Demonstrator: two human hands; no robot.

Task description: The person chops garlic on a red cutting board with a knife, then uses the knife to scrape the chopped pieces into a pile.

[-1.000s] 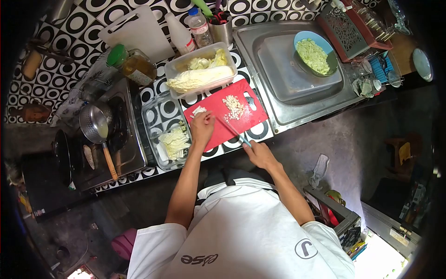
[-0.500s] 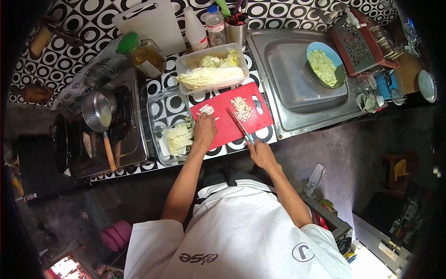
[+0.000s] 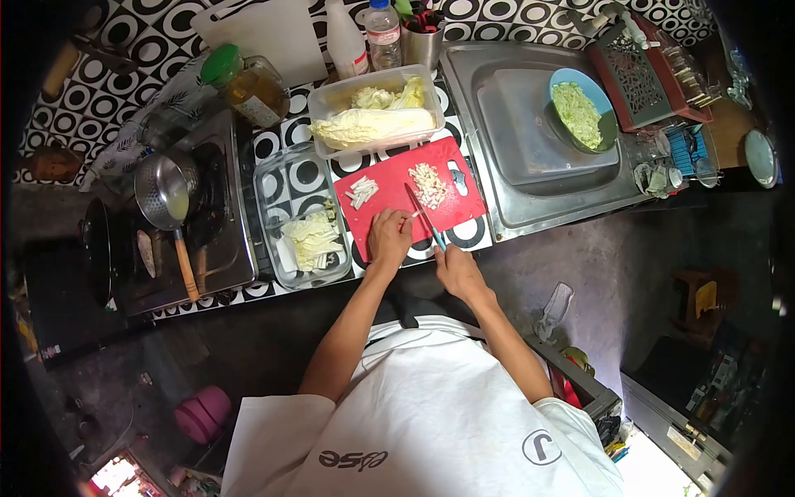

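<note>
My right hand (image 3: 460, 272) grips the light blue handle of a knife (image 3: 439, 239), its blade pointing away over a red cutting board (image 3: 389, 170). Beside the blade, my left hand (image 3: 391, 238) is closed with its fingertips on a small pale strip of cabbage stem (image 3: 416, 214). A pile of chopped white pieces (image 3: 428, 185) lies near the board's handle hole. Several white stem strips (image 3: 361, 191) rest on the board's left part. To the left, a clear glass container (image 3: 276, 259) holds cabbage leaves (image 3: 313, 240).
Behind the board stands a plastic box (image 3: 327, 101) with napa cabbage (image 3: 377, 128). At right, a blue bowl of shredded cabbage (image 3: 577, 116) sits over the steel sink (image 3: 530, 219). A stove at left carries a saucepan (image 3: 162, 192). A jar (image 3: 257, 99) and bottles line the back.
My left hand has moved right and nearer to me, from the stem strips to beside the blade. The strips stay on the board. My right hand, with the knife, has shifted slightly left.
</note>
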